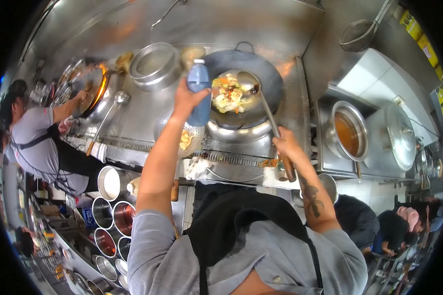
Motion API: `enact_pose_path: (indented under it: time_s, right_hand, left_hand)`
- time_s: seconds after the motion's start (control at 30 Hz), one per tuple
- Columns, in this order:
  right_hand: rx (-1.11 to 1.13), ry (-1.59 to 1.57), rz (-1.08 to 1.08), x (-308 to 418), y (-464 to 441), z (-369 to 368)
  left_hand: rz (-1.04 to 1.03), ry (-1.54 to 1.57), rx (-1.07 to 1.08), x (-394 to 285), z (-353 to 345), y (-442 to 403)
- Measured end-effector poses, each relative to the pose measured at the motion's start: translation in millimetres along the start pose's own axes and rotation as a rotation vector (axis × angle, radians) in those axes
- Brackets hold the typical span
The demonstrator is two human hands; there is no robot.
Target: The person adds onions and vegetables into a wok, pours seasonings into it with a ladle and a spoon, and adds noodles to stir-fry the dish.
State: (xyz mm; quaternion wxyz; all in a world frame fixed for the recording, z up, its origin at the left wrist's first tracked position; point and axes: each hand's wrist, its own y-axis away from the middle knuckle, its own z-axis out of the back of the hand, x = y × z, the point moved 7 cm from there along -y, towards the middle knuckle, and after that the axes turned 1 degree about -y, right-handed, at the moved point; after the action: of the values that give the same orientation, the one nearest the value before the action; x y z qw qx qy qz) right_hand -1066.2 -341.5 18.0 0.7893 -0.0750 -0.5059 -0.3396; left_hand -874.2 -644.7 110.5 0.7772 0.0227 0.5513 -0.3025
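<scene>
My left hand (186, 99) is wrapped round a blue bottle (200, 115) with a white cap, held upright beside the wok's left rim. My right hand (287, 144) grips the wooden handle of a long metal ladle (267, 105). The ladle's bowl is inside the dark wok (271, 73), at the right edge of a heap of chopped vegetables (226, 93), with some dark liquid in it. Below the bottle, a perforated strainer (196, 139) with a few yellowish pieces lies partly hidden behind my left forearm.
A large metal pot (155, 61) stands left of the wok, near another ladle (121, 98). At far left, a co-worker (34, 128) handles a flaming wok. A pot of brown liquid (348, 132) and a lidded pot (401, 135) stand right. Several sauce containers (103, 212) are lower left.
</scene>
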Motion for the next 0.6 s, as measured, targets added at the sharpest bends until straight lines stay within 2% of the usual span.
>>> enact_pose_path:
  time_s: [0.07,0.17,0.2,0.3,0.43,0.53,0.6]
  right_hand:
    - [0.051,0.021,-0.059,-5,-6,1]
    - [-0.088,0.17,0.016,11,1,-1]
    - [-0.202,0.384,0.206,-6,-12,-2]
    - [-0.122,0.721,0.041,22,-8,-20]
    - [-0.116,0.939,0.07,1,-27,-40]
    - [-0.05,1.084,0.151,33,-22,-48]
    - [-0.009,0.679,0.515,91,-10,-72]
  left_hand:
    - [-0.063,0.113,-0.149,6,40,13]
    - [-0.093,0.157,-0.357,12,114,50]
    - [-0.096,0.126,-0.416,1,143,67]
    - [-0.082,-0.062,-0.581,21,220,109]
    - [0.046,-0.209,-0.774,60,310,173]
    - [0.174,-0.263,-0.843,84,347,216]
    - [0.177,-0.311,-0.86,102,359,235]
